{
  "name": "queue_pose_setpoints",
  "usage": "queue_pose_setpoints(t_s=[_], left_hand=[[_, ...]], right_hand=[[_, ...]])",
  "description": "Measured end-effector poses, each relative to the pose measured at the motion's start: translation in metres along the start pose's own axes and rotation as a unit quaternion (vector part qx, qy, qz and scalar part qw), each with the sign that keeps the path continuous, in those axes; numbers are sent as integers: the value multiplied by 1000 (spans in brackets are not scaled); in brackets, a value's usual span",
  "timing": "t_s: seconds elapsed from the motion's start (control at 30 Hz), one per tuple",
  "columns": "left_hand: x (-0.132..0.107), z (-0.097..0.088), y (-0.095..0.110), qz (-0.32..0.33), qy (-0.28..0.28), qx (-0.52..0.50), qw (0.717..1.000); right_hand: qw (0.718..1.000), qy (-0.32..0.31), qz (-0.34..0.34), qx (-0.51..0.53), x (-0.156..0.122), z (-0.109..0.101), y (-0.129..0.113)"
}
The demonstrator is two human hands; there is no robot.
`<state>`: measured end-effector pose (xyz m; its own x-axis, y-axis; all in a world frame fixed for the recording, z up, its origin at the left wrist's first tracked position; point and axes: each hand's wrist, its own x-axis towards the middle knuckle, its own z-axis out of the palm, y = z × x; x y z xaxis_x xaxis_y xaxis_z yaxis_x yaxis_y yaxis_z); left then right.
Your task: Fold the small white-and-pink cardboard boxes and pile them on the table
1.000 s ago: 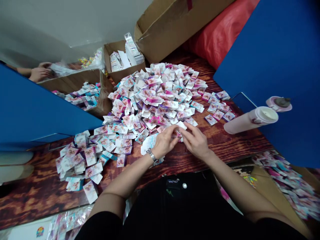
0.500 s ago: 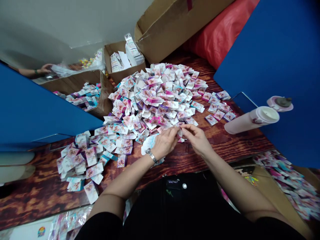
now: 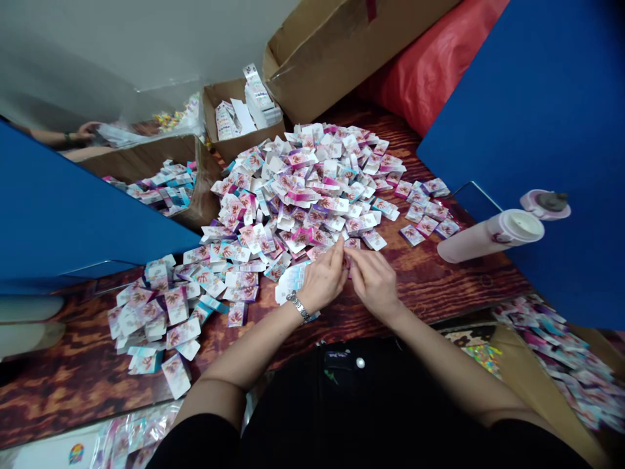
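Observation:
My left hand (image 3: 322, 279), with a silver wristwatch (image 3: 299, 307), and my right hand (image 3: 374, 283) meet at the fingertips at the near edge of a large heap of small printed cards (image 3: 293, 189). Between the fingertips a small pink-and-white card (image 3: 347, 260) is pinched, partly hidden by my fingers. Beside the heel of my left hand lies a pale blue-and-white bunch of cards (image 3: 290, 283). A looser spread of the same cards (image 3: 166, 312) lies to the left.
The cards lie on a dark wooden table (image 3: 430, 280). A pale pink bottle (image 3: 491, 236) lies at right. Cardboard boxes (image 3: 239, 111) stand behind the heap. Blue panels (image 3: 532, 130) flank the view. A co-worker's hand (image 3: 86, 131) reaches in at upper left.
My right hand has moved slightly left and closer to my left hand, and my left fingers have risen at the tips. The co-worker's hand at upper left has shifted.

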<state>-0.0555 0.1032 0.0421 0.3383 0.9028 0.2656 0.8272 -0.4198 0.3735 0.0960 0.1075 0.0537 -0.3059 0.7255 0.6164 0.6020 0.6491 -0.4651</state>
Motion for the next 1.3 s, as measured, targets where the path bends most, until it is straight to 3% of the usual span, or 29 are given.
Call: queue_pose_setpoints(t_s=[0.1, 0.2, 0.3, 0.37, 0.43, 0.47, 0.53, 0.6, 0.7, 0.83, 0.93, 1.07, 1.3], left_hand=[[-1, -1, 0, -1, -11, 6, 1000], [-6, 1, 0, -6, -40, 18, 999], [1, -4, -3, -3, -81, 35, 996], [18, -17, -7, -3, -75, 23, 997], [42, -40, -12, -13, 0, -13, 1000], [53, -52, -14, -22, 72, -30, 997], [70, -71, -17, -21, 173, -46, 984], [72, -76, -19, 0, 202, -57, 978], [52, -52, -21, 45, 139, -79, 986], [13, -4, -22, 62, 32, -95, 993], [-5, 17, -22, 69, -36, -71, 994], [-12, 31, -24, 76, -95, -7, 993], [-8, 40, -26, 68, -125, 49, 989]], right_hand=[[999, 14, -45, -28, -10, 8, -1], [1000, 1, -31, -4, -17, 12, 3], [992, -37, 79, 92, -17, 11, 17], [973, -44, 164, 155, -13, 9, 32], [966, -39, 203, 159, -9, 7, 50], [969, -48, 202, 135, -8, 6, 58], [976, -120, 173, 63, -10, 6, 71], [964, -229, 132, -24, -15, 8, 77], [930, -322, 104, -144, -25, 12, 79], [919, -333, 94, -191, -31, 16, 75], [921, -316, 69, -219, -34, 17, 72], [925, -286, 24, -248, -45, 19, 73], [932, -260, 2, -251, -57, 19, 77]])
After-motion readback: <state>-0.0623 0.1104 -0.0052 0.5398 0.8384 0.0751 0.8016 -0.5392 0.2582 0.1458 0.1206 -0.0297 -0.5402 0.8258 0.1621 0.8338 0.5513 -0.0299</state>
